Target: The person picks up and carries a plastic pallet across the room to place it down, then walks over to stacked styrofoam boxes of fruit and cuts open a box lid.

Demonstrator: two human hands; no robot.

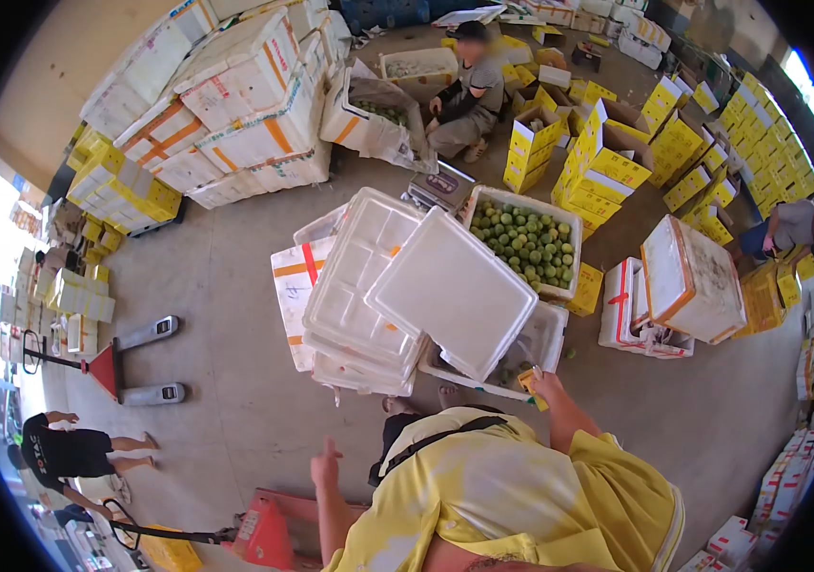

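My right hand (547, 385) is closed around a small yellow object (533, 390) of a kind I cannot make out. It is beside the rim of a white foam box (553, 336), partly hidden under a white foam lid (455, 289). Behind that box stands another foam box (571, 218) full of green round fruit (521, 240). My left hand (327, 463) is raised over the floor, a finger stretched out, with nothing visible in it. Nearest to it are stacked foam lids (359, 281) with orange and red tape.
A red pallet jack (269, 529) stands beside my left arm; another pallet jack (107, 370) is further left. Taped foam boxes (264, 114) rise behind, and yellow cartons (607, 157) fill the back right. A person (472, 91) sits near a fruit box; another person (73, 453) is at left.
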